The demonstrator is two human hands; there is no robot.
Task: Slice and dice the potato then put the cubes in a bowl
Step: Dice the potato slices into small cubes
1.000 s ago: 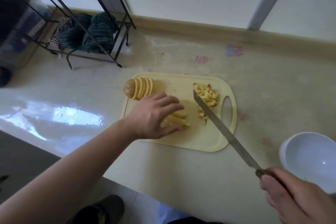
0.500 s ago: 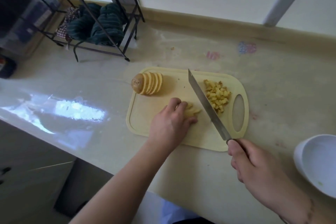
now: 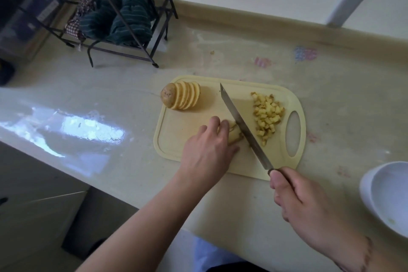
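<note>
At the far left, a black wire rack (image 3: 123, 28) stands at the back of the pale worktop (image 3: 110, 95), with dark green striped cloths (image 3: 119, 20) bunched on its lower shelf. Further right lies a cream cutting board (image 3: 189, 130) with an oval handle hole at its right end. On the board's left rear corner sits the sliced potato (image 3: 180, 97), its slices leaning together against the unpeeled end piece. Nearer the front of the board, the left hand (image 3: 207, 150) presses down on a few potato strips (image 3: 234, 133), its fingers curled over them and close together. Just beside those fingers the knife (image 3: 242, 126) runs diagonally across the board, its blade against the right side of the strips and its tip pointing toward the back. Right of the blade is a heap of potato cubes (image 3: 266, 115), near the handle hole. The right hand (image 3: 302, 203) holds the knife by its dark handle, fingers wrapped tightly round it. At the far right edge, a white bowl (image 3: 386, 194) rests on the worktop, well apart from the board.
</note>
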